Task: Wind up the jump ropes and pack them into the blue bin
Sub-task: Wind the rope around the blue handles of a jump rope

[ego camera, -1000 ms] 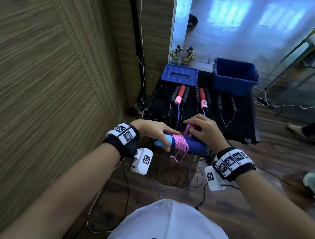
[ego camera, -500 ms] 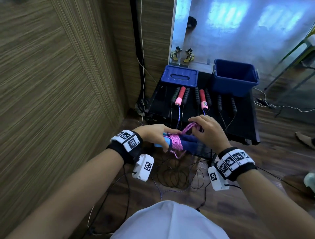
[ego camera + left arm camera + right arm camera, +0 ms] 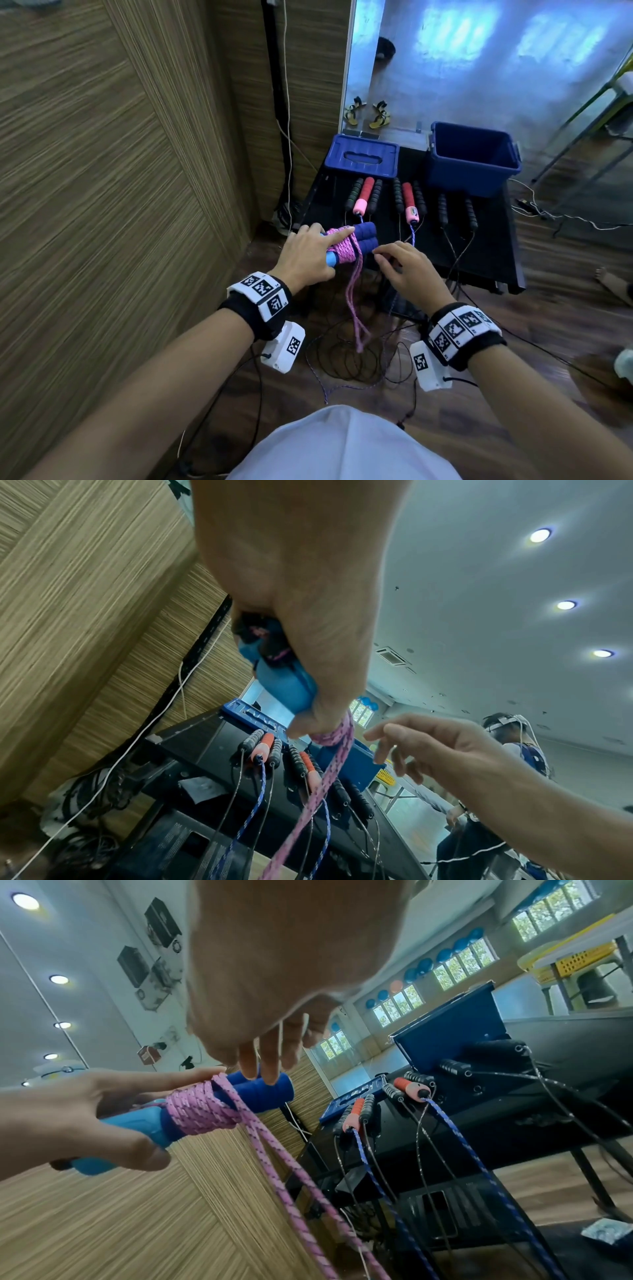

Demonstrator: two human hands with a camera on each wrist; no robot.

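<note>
**A:** ok so the left hand [image 3: 310,255] is wrapped round the two blue handles [image 3: 363,236] held side by side, index finger laid straight along the top, pinning the pink rope [image 3: 344,248] that's coiled round the middle of them. Whole bundle is held in the air just in front of the black table [image 3: 493,246].

**B:** and the right hand [image 3: 409,270]?

**A:** at 3 o'clock from the bundle, close but not touching. Fingers loosely curled and a bit spread, nothing in them. A doubled loop of the pink rope hangs from the coil straight down toward 6 o'clock, between the two wrists.

**B:** where's the blue bin [image 3: 474,159]?

**A:** at about 1 o'clock from the hands, on the far right corner of the table, open. Its blue lid [image 3: 361,156] lies flat at 12 o'clock, far left corner. Between them and the hands, a row of other rope handles [image 3: 409,202], black ones and red-pink ones, lies on the table with cords trailing off the near edge onto the floor.
</note>
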